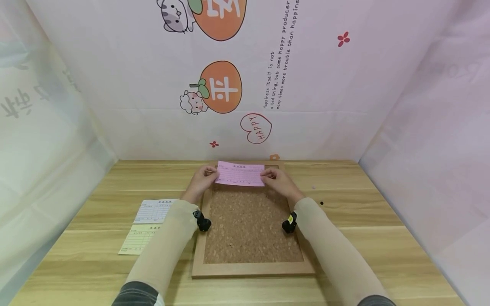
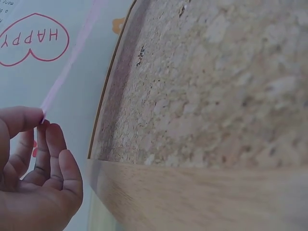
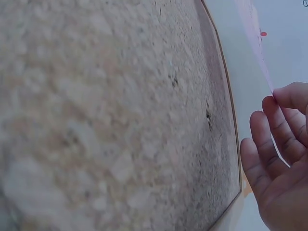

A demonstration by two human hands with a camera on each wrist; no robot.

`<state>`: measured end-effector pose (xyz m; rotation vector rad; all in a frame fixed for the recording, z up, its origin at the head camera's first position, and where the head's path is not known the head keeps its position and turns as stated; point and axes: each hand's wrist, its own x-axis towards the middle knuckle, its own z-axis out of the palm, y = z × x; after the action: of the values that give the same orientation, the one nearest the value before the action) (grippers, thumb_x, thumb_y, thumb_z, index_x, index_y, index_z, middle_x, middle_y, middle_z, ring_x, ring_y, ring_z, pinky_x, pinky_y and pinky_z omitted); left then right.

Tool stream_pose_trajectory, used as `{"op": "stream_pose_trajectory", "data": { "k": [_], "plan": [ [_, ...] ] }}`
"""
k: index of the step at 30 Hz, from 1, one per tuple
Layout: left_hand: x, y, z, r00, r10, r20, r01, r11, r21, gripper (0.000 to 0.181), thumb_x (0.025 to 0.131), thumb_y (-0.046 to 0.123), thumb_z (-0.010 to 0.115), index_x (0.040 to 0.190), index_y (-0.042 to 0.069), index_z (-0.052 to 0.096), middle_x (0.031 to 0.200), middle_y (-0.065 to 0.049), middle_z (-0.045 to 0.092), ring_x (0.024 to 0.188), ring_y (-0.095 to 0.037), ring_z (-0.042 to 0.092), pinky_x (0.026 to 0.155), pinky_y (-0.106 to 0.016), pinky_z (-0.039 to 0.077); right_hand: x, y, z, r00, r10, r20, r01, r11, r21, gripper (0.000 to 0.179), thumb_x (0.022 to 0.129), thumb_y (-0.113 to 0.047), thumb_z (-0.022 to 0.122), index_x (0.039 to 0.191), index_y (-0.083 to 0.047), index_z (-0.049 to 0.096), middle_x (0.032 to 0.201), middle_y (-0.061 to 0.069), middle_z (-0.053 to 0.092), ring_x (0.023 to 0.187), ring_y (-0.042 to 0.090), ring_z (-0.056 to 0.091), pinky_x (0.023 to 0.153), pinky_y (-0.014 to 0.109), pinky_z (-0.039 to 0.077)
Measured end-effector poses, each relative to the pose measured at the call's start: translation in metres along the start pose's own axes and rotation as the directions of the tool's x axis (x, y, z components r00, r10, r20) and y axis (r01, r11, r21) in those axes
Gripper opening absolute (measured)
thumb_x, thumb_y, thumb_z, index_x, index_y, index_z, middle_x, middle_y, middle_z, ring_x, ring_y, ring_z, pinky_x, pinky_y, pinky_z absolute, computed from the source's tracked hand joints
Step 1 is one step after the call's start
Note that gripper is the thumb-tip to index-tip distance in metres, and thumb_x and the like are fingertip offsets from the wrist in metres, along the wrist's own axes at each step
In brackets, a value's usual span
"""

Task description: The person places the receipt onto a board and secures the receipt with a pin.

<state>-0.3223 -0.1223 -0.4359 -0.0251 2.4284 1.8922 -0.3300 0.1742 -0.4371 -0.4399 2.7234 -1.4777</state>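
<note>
Pink rectangular paper slip (image 1: 240, 174), ruled and printed, held between both hands over the 12 o'clock end of a rectangular cork panel (image 1: 252, 227) in a pale wooden frame (image 1: 252, 269). Clock as in head view, 12 at the far side.

Slip's long axis roughly 9 to 3, the 3 o'clock end a touch lower; panel's long axis 12 to 6, so the two lie crosswise. Left hand (image 1: 200, 180) pinches the 9 o'clock short edge, thumb to fingertip; right hand (image 1: 280, 182) pinches the 3 o'clock edge likewise. Neither hand nearer: slip lies at 3 from the left, 9 from the right. Wrist views show it nearly edge-on, apart from the cork.

Toward 8 on the wood-grained tabletop (image 1: 363, 221): white rectangular slip (image 1: 155, 211), pale yellow rectangular slip (image 1: 138, 239), partly hidden by a cream sleeve (image 1: 172, 238).
</note>
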Motion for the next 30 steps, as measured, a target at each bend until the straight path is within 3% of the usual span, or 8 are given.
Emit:
{"op": "stream_pose_trajectory", "data": {
  "k": [10,23,30],
  "plan": [
    [0.0,0.002,0.003,0.998,0.04,0.045,-0.044,0.995,0.092,0.021,0.1,0.019,0.062,0.116,0.006,0.062,0.125,-0.015,0.058,0.108,-0.027,0.054,0.09,-0.041,0.046,-0.003,0.002,-0.01,1.0,0.016,0.008,-0.016,0.999,-0.045,0.021,0.099,-0.018,0.064,0.115,-0.004,0.068,0.107,0.011,0.066,0.095,0.024,0.059,0.076,0.034,0.049],
    [-0.003,0.006,0.008,0.992,0.088,0.086,-0.102,0.978,0.184,0.024,0.098,0.016,0.064,0.117,0.001,0.064,0.114,-0.017,0.062,0.1,-0.028,0.058,0.084,-0.04,0.049,-0.004,0.008,-0.014,0.998,0.02,0.054,-0.018,0.999,-0.027,0.02,0.1,-0.009,0.061,0.114,0.003,0.067,0.095,0.012,0.066,0.081,0.021,0.059,0.069,0.029,0.048],
    [0.001,0.0,0.012,0.992,0.098,0.085,-0.115,0.966,0.233,0.023,0.097,0.016,0.067,0.114,0.002,0.065,0.115,-0.017,0.063,0.105,-0.029,0.059,0.087,-0.04,0.049,-0.003,0.013,-0.014,0.998,0.056,0.035,-0.053,0.996,-0.076,0.018,0.098,-0.012,0.064,0.109,0.001,0.069,0.09,0.008,0.065,0.074,0.016,0.056,0.064,0.028,0.046]
  ]
}}
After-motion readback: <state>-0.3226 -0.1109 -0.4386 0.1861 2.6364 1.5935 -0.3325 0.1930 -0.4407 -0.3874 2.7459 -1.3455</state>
